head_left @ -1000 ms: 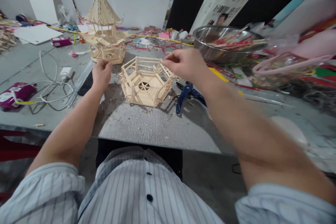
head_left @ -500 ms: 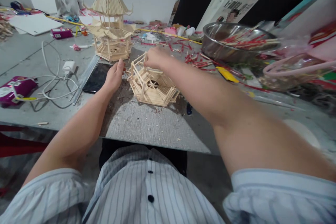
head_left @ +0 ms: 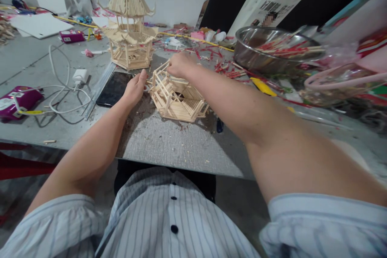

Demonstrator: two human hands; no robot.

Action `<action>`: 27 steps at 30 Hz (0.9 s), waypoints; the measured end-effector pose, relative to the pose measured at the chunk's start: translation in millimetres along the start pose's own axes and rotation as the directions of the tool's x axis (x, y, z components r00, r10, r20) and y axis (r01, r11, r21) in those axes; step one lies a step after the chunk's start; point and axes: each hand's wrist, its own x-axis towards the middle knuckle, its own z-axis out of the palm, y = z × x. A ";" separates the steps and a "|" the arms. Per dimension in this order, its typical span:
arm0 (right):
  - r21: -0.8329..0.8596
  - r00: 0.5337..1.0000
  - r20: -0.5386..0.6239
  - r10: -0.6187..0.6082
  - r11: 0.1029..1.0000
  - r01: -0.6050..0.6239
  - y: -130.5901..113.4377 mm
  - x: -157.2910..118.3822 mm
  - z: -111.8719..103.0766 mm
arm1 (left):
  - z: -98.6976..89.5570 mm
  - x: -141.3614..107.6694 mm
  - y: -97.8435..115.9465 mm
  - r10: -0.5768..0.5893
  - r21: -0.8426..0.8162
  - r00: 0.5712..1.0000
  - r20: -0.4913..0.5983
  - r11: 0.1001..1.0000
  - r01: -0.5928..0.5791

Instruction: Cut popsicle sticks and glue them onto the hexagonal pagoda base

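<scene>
Pale wooden sticks make up the open frame (head_left: 181, 107), many-sided, which we find on the near middle of the grey table (head_left: 169, 141), between both forearms. Its floor lies below and its railed opening faces up; we see it widest from left to right, though its sides run nearly even, so we cannot fix a true long axis.

Right hand (head_left: 179, 64): reaches over the frame to the far rail, fingers curled together. We cannot tell whether they clamp the rail or a loose stick. Left hand (head_left: 136, 88): just beside the frame's left edge, thumb up; we cannot tell its fingertips' grip or whether they touch.

Counts, working outward. We note one open frame and one stick pagoda (head_left: 133, 28), upright behind it to the left, its pointed roof upward. One black phone (head_left: 114, 88) lies flat by the left forearm. One dark blue handle (head_left: 219, 125) shows near the right forearm. One white charger (head_left: 80, 76) sits left of the phone; two purple boxes lie farther left, one near (head_left: 22, 100), one far (head_left: 72, 36). One metal bowl (head_left: 256, 58) stands at far right, holding red-and-pale sticks, too many and overlapped for us to count. One yellow piece (head_left: 263, 86) lies in front of it.
</scene>
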 end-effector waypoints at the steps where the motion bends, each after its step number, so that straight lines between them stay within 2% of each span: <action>1: -0.020 1.000 0.007 0.024 1.000 -0.024 -0.8 -2.0 -2.3 | 0.1 -0.2 0.0 -0.012 -0.001 1.000 0.006 1.000 0.012; 4: -0.009 0.999 -0.030 0.024 1.000 -0.024 -1.3 -8.0 -13.9 | 0.2 0.1 -0.4 -0.032 -0.004 0.999 0.015 0.999 0.032; 8: 0.040 0.986 -0.162 0.047 0.998 -0.041 5.9 -13.1 -36.5 | 0.1 1.4 -2.4 -0.033 -0.004 0.999 0.013 0.999 0.033; 12: 0.112 0.953 -0.292 0.083 0.992 -0.052 22.6 -21.6 -55.6 | -0.6 2.1 -4.2 -0.017 0.018 1.000 -0.007 1.000 0.017; 15: 0.223 0.928 -0.361 0.094 0.975 -0.012 39.9 -37.8 -61.6 | -2.8 2.6 -4.1 0.018 0.059 0.999 -0.043 0.998 -0.015; 17: 0.307 0.912 -0.398 0.100 0.951 0.030 52.2 -55.4 -62.2 | -5.5 3.4 -3.5 0.045 0.105 0.996 -0.078 0.994 -0.036; 21: 0.353 0.863 -0.482 0.155 0.935 0.029 76.3 -104.7 -57.1 | -11.3 7.1 -1.3 0.056 0.199 0.985 -0.162 0.980 -0.023; 24: 0.338 0.841 -0.473 0.262 0.936 -0.101 95.8 -142.9 -46.2 | -13.3 14.2 2.3 0.025 0.227 0.972 -0.232 0.974 0.029; 27: 0.391 0.848 -0.351 0.396 0.885 -0.251 117.3 -169.9 -30.4 | -13.4 28.4 6.6 0.014 0.215 0.958 -0.288 0.975 0.050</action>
